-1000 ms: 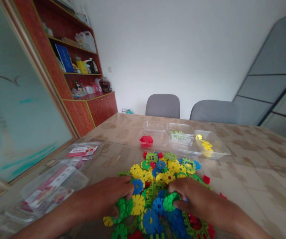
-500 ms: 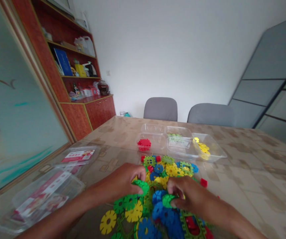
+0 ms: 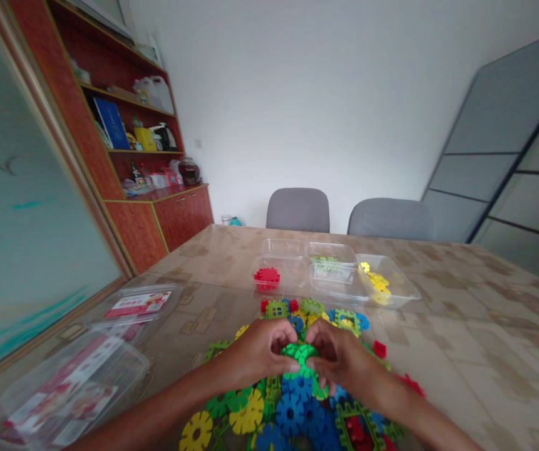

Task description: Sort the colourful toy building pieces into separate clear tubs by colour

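My left hand [image 3: 262,352] pinches green notched discs [image 3: 300,357] between thumb and fingers. From the other side, my right hand [image 3: 339,352] closes on the same green cluster, the two thumbs almost meeting at its front. How many discs are in it, and which hand bears which, I cannot make out. Below and around both hands spreads a heap of plastic building pieces: blue notched discs [image 3: 290,410], yellow notched discs [image 3: 196,432], and olive-green square frames [image 3: 277,309]. Red pieces [image 3: 357,432] lie inside one frame near the front.
Behind the heap stand clear plastic containers: one holds red pieces [image 3: 267,279], another light-green pieces [image 3: 325,263], a third yellow discs [image 3: 378,283]. Clear lids with printed labels [image 3: 140,304] are stacked at the left. Two grey chairs [image 3: 297,210] stand beyond the table [image 3: 476,313].
My hands have come together over the heap. The green discs that each held separately now meet between them. The camera view has shifted slightly.
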Demonstrator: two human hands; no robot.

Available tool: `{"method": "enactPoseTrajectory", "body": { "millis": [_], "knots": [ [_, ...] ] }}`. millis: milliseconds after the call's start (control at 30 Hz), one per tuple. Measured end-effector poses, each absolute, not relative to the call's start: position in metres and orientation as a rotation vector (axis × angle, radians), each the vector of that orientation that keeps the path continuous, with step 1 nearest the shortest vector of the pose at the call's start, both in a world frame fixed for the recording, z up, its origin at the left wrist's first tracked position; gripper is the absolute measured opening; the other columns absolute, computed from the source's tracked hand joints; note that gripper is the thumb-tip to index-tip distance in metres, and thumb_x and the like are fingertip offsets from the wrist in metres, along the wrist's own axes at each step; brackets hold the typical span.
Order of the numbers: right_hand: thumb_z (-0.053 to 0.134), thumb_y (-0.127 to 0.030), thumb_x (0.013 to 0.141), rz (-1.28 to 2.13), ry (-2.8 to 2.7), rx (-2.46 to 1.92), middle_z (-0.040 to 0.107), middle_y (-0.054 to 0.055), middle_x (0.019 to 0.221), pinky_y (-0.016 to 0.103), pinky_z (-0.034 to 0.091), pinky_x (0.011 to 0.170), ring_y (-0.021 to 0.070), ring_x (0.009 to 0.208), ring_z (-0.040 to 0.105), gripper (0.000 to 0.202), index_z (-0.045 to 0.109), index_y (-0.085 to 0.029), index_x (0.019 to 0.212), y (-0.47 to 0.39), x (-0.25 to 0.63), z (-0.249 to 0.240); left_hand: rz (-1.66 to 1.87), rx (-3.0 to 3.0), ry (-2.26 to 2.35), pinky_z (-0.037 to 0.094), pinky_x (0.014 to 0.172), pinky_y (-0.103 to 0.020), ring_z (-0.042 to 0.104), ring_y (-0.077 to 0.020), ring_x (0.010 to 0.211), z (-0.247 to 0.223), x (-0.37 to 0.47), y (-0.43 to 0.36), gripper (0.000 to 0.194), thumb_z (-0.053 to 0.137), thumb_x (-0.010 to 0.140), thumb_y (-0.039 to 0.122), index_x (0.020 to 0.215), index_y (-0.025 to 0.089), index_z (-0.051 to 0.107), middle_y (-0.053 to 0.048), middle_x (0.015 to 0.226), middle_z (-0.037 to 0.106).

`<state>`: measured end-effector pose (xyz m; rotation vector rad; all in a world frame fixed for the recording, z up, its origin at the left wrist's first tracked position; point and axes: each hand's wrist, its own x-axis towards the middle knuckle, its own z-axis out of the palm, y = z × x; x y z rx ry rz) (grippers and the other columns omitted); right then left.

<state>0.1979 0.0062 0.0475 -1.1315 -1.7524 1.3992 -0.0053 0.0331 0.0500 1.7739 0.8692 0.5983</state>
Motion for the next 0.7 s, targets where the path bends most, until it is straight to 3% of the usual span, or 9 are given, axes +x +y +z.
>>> {"method": "enactPoseTrajectory", "body": {
  "millis": [200,400,567,633,700],
  "knots": [
    [0.062,-0.03,0.074,1.384,-1.651,-1.123,0.049,-0.009,0.069,0.019,0.045,0.037,0.0089,0.045,0.057,0.03,0.038,-0.023,0.089,0.009,0.194,0.052,0.641,1.747,0.902,0.034,0.058,-0.022,0.045,-0.0121,0.066,0.052,0.002,0.037,0.021,0.066,0.07,0.026,0.085,0.013,0.056,0.002,0.073,0.052],
    [0.062,-0.047,0.079,1.328,-1.663,-1.053,0.052,-0.007,0.07,0.023,0.049,0.042,0.0114,0.05,0.059,0.037,0.038,-0.023,0.094,0.016,0.203,0.055,0.602,1.644,0.916,0.033,0.052,-0.02,0.046,-0.0101,0.058,0.062,0.01,0.047,0.02,0.066,0.066,0.027,0.077,0.014,0.055,0.004,0.068,0.053],
    [0.058,-0.052,0.083,1.177,-1.625,-1.034,0.052,-0.005,0.075,0.024,0.047,0.046,0.0124,0.057,0.058,0.042,0.039,-0.024,0.108,0.021,0.212,0.062,0.633,1.58,1.067,0.035,0.045,-0.019,0.045,-0.0079,0.047,0.091,0.003,0.085,0.021,0.067,0.078,0.029,0.089,0.012,0.06,0.005,0.061,0.052],
    [0.058,-0.052,0.084,1.167,-1.625,-1.037,0.05,-0.006,0.072,0.023,0.045,0.046,0.0125,0.056,0.057,0.042,0.041,-0.024,0.109,0.023,0.215,0.062,0.704,1.565,1.143,0.045,0.052,-0.023,0.054,-0.0107,0.056,0.104,0.001,0.111,0.019,0.065,0.085,0.027,0.095,0.011,0.061,0.001,0.073,0.059],
    [0.059,-0.053,0.083,1.178,-1.636,-1.051,0.05,-0.006,0.07,0.023,0.042,0.046,0.0119,0.054,0.055,0.042,0.043,-0.023,0.108,0.024,0.216,0.06,0.829,1.541,1.206,0.054,0.071,-0.034,0.063,-0.0179,0.083,0.116,0.0,0.135,0.025,0.058,0.092,0.03,0.111,0.013,0.058,-0.007,0.103,0.062]
  ]
}}
